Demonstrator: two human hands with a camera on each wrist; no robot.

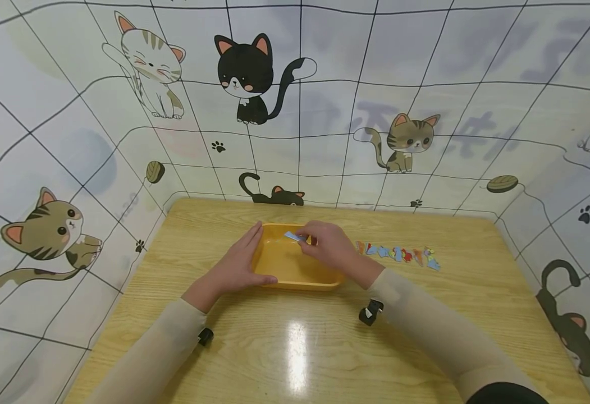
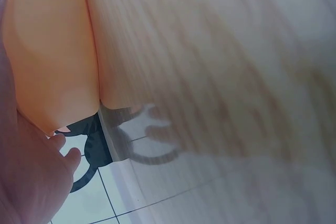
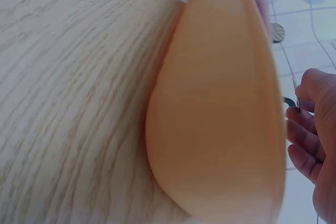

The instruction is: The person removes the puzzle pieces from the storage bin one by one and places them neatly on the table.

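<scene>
A shallow yellow plastic tray (image 1: 295, 285) sits on the wooden table. My left hand (image 1: 234, 264) rests against its left side, fingers stretched along the edge and thumb on the near rim. In the left wrist view, part of that hand (image 2: 31, 177) shows beside the tray's outer wall (image 2: 55, 45). Over the tray's far right part, my right hand (image 1: 327, 244) pinches a small flat light-blue puzzle piece (image 1: 292, 236) between thumb and fingers. From the right wrist, the right hand (image 3: 315, 135) appears above the tray rim, with the piece seen as a thin edge.
To the right of the tray, several colourful puzzle pieces (image 1: 398, 254) lie in a row on the table (image 1: 254, 348). Walls covered with a cat-pattern sheet (image 1: 325, 112) enclose the table's back and both sides.
</scene>
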